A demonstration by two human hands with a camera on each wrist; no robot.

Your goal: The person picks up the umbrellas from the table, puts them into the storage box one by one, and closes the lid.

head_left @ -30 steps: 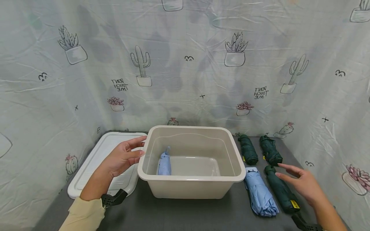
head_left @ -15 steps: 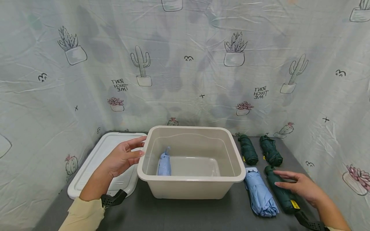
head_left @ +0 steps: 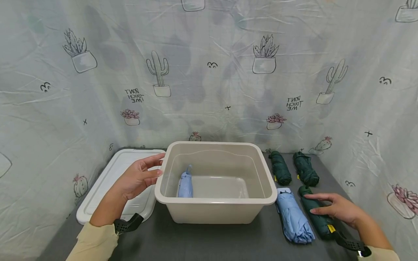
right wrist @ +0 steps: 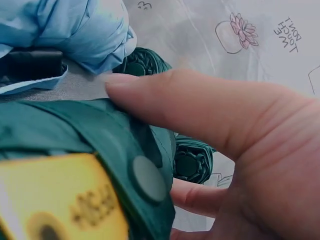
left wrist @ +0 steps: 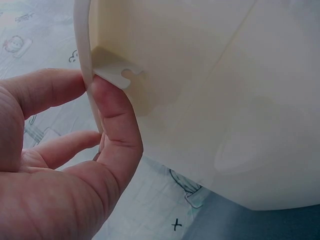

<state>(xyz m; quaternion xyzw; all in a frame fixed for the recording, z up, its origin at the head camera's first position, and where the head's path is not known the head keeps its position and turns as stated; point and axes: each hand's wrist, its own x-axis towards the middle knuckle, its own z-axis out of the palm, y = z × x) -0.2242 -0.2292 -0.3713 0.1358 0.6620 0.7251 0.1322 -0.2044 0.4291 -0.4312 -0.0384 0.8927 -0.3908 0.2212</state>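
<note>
My left hand [head_left: 138,177] holds the left rim of a beige plastic storage bin [head_left: 218,212], thumb and fingers on either side of the rim in the left wrist view. Inside the bin stands a light blue folded umbrella [head_left: 186,185], leaning at the left. On the right, my right hand [head_left: 339,210] spans a dark green folded umbrella [head_left: 318,217]. The right wrist view shows the thumb [right wrist: 170,97] along one side of that umbrella and other fingers beyond it. A yellow tag [right wrist: 60,195] hangs near its snap strap.
Another light blue folded umbrella [head_left: 294,217] lies between the bin and the gripped one. Two more green umbrellas [head_left: 280,168] lie behind. A white lid [head_left: 121,170] rests left of the bin on the grey table [head_left: 196,243]. A printed curtain [head_left: 209,90] encloses the back and sides.
My right hand has come in from beside the nearer green umbrella and now spans it with thumb and fingers. The left hand and the bin have stayed put.
</note>
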